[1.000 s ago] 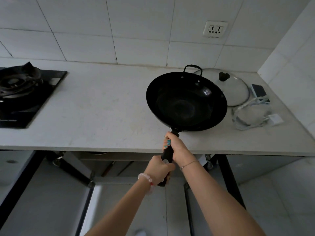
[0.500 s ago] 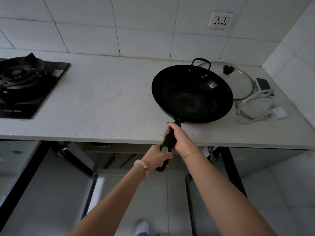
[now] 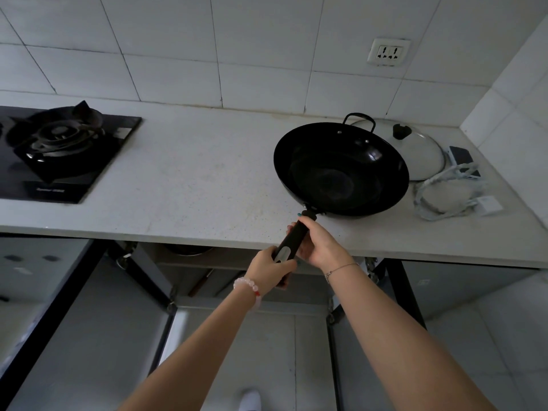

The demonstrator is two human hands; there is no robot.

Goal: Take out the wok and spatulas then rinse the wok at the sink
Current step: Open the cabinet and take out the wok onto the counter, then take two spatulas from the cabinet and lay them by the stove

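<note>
Black wok (image 3: pixel 341 170) is above the right part of the white bench (image 3: pixel 184 173), in front of a glass lid (image 3: pixel 421 149). Both hands are closed around its long handle (image 3: pixel 292 241): right hand (image 3: pixel 318 243) higher, left hand (image 3: pixel 271 269) at the end.

Bare forearms; pink bead bracelet (image 3: pixel 248 287) left, thin chain bracelet (image 3: pixel 339 268) right.

stove (image 3: pixel 56 149): cut off left | glass lid (image 3: pixel 421 152): partly behind wok (image 3: pixel 341 170)
</note>
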